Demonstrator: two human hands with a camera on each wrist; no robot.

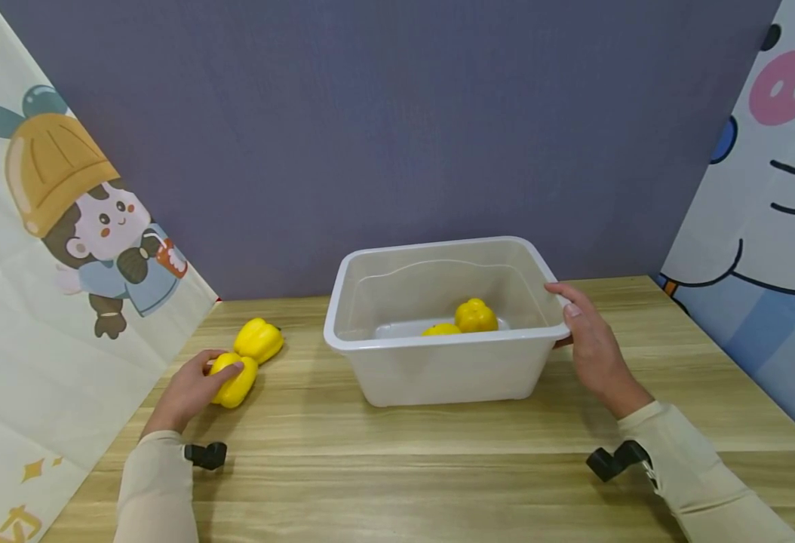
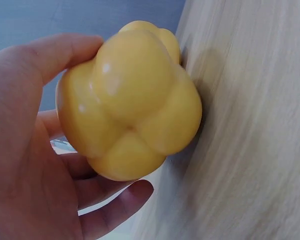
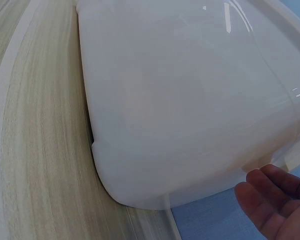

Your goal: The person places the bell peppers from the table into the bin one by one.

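My left hand [image 1: 188, 388] grips a yellow bell pepper [image 1: 237, 383] at the left of the table, thumb on one side and fingers round the other. In the left wrist view the lobed end of this pepper [image 2: 132, 100] faces the camera. A second yellow bell pepper [image 1: 259, 341] lies just behind it and is partly hidden in that view. With my right hand [image 1: 600, 353] I hold the right rim of a white plastic bin [image 1: 448, 375]. Inside the bin are a yellow pepper [image 1: 477, 315] and another yellow piece [image 1: 441, 329], mostly hidden by the front wall.
The bin stands upright on a wood-grain table [image 1: 370, 475]. Behind the table rises a grey-blue panel [image 1: 397, 136]. Cartoon-printed sheets flank it, one on the left [image 1: 10, 302] and one on the right [image 1: 778, 226].
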